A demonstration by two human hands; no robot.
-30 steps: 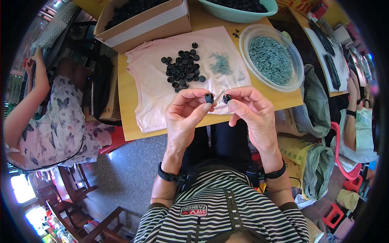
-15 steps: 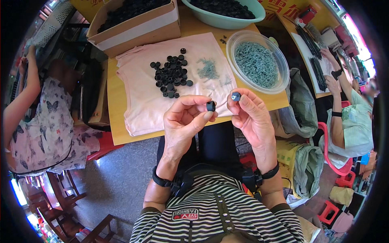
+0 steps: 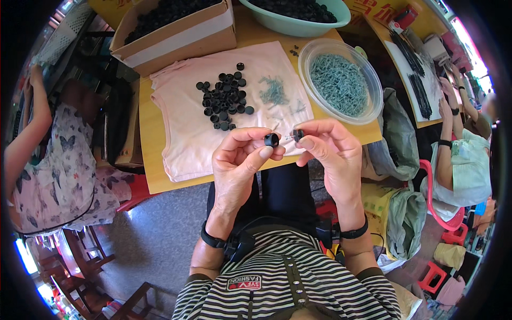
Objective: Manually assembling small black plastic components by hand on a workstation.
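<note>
Left hand (image 3: pixel 240 160) pinches small black cap (image 3: pixel 271 140); right hand (image 3: pixel 328 149) pinches second cap (image 3: pixel 298 134). Light, rigid, likely fumbly; grip rims.

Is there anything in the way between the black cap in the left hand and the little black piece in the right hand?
Nothing visible. The black cap in the left hand and the small black piece in the right hand face each other across a short open gap above the table edge.

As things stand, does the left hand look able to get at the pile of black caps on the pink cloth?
Probably yes. The pile of black caps lies open on the pink cloth just beyond the left hand, nothing between. But its fingers already pinch a black cap.
</note>
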